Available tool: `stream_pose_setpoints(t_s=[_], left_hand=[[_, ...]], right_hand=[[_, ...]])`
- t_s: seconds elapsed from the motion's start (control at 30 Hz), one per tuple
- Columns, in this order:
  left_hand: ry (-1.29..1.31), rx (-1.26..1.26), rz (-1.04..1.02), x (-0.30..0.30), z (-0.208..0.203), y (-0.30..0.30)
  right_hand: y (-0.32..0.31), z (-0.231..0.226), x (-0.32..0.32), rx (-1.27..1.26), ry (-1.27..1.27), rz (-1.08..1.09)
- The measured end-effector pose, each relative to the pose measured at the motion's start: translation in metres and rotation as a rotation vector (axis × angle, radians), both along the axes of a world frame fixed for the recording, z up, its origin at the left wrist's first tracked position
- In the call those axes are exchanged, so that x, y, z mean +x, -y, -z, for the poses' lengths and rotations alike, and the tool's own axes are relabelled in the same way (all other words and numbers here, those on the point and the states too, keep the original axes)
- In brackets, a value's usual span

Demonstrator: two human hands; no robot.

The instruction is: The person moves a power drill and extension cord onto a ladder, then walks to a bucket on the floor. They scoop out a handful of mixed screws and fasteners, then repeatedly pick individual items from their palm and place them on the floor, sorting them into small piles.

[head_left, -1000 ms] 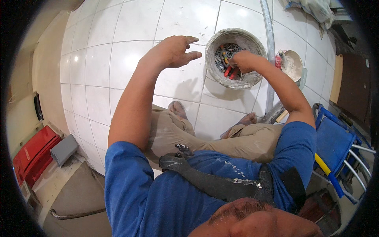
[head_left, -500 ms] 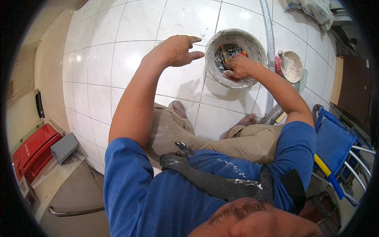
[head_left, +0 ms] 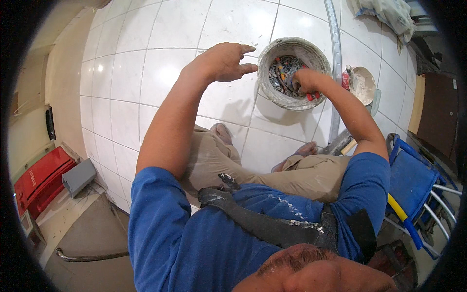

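Bucket (head_left: 297,47): inside, the right hand (head_left: 310,82), spread a moment ago, has curled, baring more metal bits (head_left: 292,61); grip unclear. Left of the bucket, the left hand (head_left: 228,63) hangs open.

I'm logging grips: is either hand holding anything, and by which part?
The left hand holds nothing. The right hand is in the bucket; whether it holds anything cannot be told.

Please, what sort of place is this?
Probably an indoor room under renovation or repair: on its tiled floor are a residue-caked bucket, a long metal bar and a bowl of whitish material.
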State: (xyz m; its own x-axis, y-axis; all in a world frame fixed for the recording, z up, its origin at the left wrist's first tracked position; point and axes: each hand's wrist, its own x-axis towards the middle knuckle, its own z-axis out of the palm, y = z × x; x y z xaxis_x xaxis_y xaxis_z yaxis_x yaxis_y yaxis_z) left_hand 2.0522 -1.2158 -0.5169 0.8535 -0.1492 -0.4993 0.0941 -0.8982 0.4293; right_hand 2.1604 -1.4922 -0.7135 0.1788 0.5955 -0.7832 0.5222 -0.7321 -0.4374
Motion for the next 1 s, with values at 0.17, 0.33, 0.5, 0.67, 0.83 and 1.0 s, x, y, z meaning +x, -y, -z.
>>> stream_pose_setpoints(t_s=[0.17,0.33,0.5,0.67,0.83,1.0], left_hand=[[0.018,0.004,0.009,-0.001,-0.002,0.002],[0.023,0.028,0.007,0.000,-0.002,0.004],[-0.032,0.023,-0.004,0.001,-0.002,0.006],[-0.009,0.027,0.015,0.002,-0.002,0.003],[-0.015,0.006,0.007,0.002,-0.002,0.006],[-0.017,0.024,0.013,0.001,-0.003,0.004]], right_hand=[[-0.005,0.012,-0.005,0.198,0.176,-0.155],[-0.034,0.012,-0.016,0.380,0.517,-0.387],[-0.047,0.005,-0.018,0.257,0.564,-0.513],[-0.047,0.000,-0.013,0.280,0.644,-0.616],[-0.050,0.004,-0.008,0.333,0.599,-0.650],[-0.045,0.013,-0.007,0.332,0.576,-0.449]])
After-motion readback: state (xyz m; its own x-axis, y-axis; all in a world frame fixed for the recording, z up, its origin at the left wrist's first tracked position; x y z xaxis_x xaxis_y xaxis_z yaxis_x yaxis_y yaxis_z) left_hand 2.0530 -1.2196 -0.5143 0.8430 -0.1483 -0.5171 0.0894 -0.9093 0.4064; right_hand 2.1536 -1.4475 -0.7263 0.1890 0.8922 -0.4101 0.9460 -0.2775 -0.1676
